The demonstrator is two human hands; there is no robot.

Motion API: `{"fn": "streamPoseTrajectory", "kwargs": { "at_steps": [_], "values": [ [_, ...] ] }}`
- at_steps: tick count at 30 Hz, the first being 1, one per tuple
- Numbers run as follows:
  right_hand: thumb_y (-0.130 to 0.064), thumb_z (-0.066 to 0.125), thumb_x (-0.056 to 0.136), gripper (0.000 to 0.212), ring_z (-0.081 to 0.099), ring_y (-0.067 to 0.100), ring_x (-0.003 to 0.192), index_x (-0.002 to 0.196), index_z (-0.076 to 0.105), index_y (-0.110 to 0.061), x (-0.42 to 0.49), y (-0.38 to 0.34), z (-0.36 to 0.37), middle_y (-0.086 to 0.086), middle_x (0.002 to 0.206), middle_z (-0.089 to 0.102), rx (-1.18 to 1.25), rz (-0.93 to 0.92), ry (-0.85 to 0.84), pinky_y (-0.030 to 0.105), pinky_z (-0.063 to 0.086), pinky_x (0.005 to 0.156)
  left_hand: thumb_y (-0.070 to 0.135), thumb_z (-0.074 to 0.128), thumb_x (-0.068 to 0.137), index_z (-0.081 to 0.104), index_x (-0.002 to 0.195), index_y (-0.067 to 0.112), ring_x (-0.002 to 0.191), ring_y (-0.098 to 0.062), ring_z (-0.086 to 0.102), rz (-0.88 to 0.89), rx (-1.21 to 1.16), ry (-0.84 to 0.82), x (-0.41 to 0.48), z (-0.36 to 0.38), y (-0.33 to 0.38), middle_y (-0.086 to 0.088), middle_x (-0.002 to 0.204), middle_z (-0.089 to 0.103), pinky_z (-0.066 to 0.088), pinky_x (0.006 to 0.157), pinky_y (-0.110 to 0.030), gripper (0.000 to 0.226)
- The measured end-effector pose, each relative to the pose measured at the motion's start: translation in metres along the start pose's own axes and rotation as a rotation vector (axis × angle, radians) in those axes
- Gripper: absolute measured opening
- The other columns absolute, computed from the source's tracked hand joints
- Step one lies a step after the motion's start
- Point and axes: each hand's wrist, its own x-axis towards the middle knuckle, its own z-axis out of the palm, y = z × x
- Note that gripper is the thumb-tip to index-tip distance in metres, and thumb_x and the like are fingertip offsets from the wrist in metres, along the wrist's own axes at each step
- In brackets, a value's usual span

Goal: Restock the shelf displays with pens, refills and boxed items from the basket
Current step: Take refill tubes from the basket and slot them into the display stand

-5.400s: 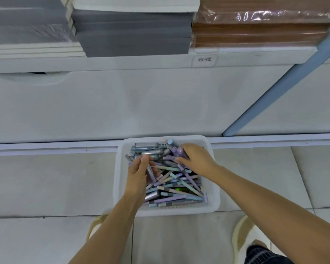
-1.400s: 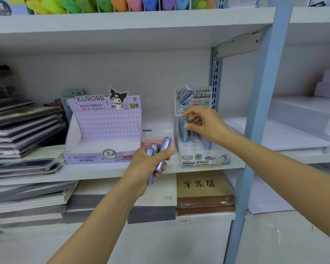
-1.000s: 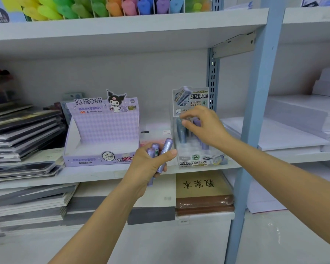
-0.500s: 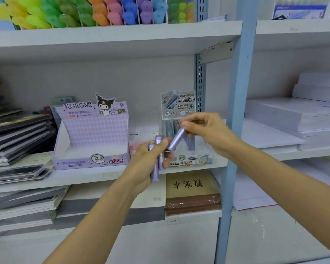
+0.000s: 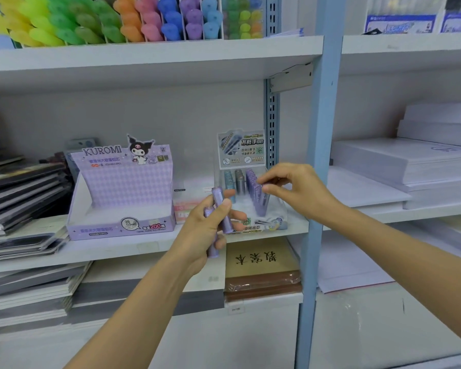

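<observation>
My left hand (image 5: 197, 233) grips two purple refill tubes (image 5: 222, 211), held upright in front of the middle shelf. Just behind them stands a clear display stand (image 5: 241, 149) with rows of blue, grey and purple tubes in its slots. My right hand (image 5: 301, 193) reaches into the stand from the right. It pinches the top of a purple tube (image 5: 262, 202) standing at the front of the purple row. The basket is out of view.
A purple Kuromi display box (image 5: 123, 182) sits left of the stand on the white shelf (image 5: 112, 250). A blue upright post (image 5: 324, 155) runs right beside my right wrist. Notebook stacks lie at the left and white paper stacks (image 5: 410, 166) at the right. Coloured items fill the shelf above.
My right hand took one purple tube from the bunch in my left hand and carried it right into the stand's purple row. My left hand stayed roughly in place.
</observation>
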Motion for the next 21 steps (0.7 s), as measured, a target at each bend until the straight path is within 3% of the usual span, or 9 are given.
{"fn": "streamPoseTrajectory", "kwargs": {
  "at_steps": [3, 7, 10, 12, 16, 19, 21],
  "values": [
    [-0.009, 0.074, 0.083, 0.015, 0.067, 0.016, 0.083, 0.097, 0.076, -0.011, 0.007, 0.000, -0.006, 0.003, 0.092, 0.073, -0.006, 0.042, -0.079, 0.030, 0.053, 0.082, 0.029, 0.053, 0.097, 0.053, 0.123, 0.011, 0.058, -0.009, 0.059, -0.014, 0.038, 0.012, 0.000, -0.001, -0.002, -0.007, 0.087, 0.074, 0.029, 0.036, -0.017, 0.032],
    [-0.009, 0.077, 0.079, 0.023, 0.065, 0.012, 0.081, 0.101, 0.070, -0.012, 0.010, 0.001, -0.001, -0.001, 0.086, 0.070, 0.060, 0.085, -0.095, 0.025, 0.053, 0.079, 0.031, 0.057, 0.095, 0.050, 0.114, -0.004, 0.062, -0.007, 0.061, -0.007, 0.118, 0.012, 0.002, -0.001, -0.006, -0.008, 0.095, 0.075, 0.030, 0.038, -0.017, 0.040],
    [-0.008, 0.078, 0.078, 0.018, 0.061, 0.001, 0.072, 0.090, 0.068, -0.016, 0.006, 0.004, 0.007, -0.010, 0.082, 0.066, 0.082, 0.071, -0.027, 0.021, 0.053, 0.075, 0.035, 0.064, 0.088, 0.053, 0.107, 0.006, 0.071, -0.011, 0.064, 0.023, 0.111, 0.006, 0.001, -0.001, -0.006, -0.008, 0.095, 0.075, 0.031, 0.039, -0.018, 0.037],
    [-0.010, 0.078, 0.079, 0.012, 0.062, 0.003, 0.073, 0.087, 0.069, -0.014, 0.002, 0.009, 0.012, -0.006, 0.087, 0.065, 0.045, 0.062, -0.016, 0.024, 0.054, 0.075, 0.046, 0.071, 0.074, 0.058, 0.102, 0.015, 0.074, -0.019, 0.058, 0.034, 0.132, 0.046, -0.001, -0.001, -0.006, -0.009, 0.092, 0.074, 0.029, 0.042, -0.022, 0.044],
    [-0.010, 0.075, 0.081, 0.008, 0.061, 0.018, 0.083, 0.089, 0.072, -0.008, -0.005, 0.013, 0.021, 0.007, 0.097, 0.063, 0.003, 0.055, -0.017, 0.033, 0.052, 0.075, 0.056, 0.074, 0.063, 0.066, 0.098, 0.017, 0.051, -0.015, 0.033, 0.050, 0.178, 0.069, 0.000, -0.002, -0.008, 0.001, 0.071, 0.063, 0.029, 0.043, -0.024, 0.053],
    [-0.018, 0.072, 0.086, 0.009, 0.055, 0.010, 0.092, 0.094, 0.074, -0.014, -0.004, 0.008, 0.016, 0.003, 0.106, 0.060, -0.021, 0.059, 0.008, 0.019, 0.045, 0.077, 0.053, 0.075, 0.065, 0.070, 0.095, 0.017, 0.048, -0.012, 0.031, 0.047, 0.156, 0.063, 0.001, -0.002, -0.009, 0.002, 0.071, 0.061, 0.030, 0.044, -0.023, 0.046],
    [-0.021, 0.065, 0.091, 0.015, 0.058, 0.009, 0.092, 0.104, 0.072, -0.018, -0.002, 0.001, 0.009, 0.000, 0.108, 0.061, 0.070, 0.063, 0.033, 0.018, 0.046, 0.077, 0.054, 0.075, 0.066, 0.073, 0.095, 0.020, 0.051, -0.013, 0.033, 0.034, 0.145, 0.055, 0.000, -0.001, -0.008, -0.001, 0.078, 0.064, 0.028, 0.046, -0.026, 0.044]
  ]
}}
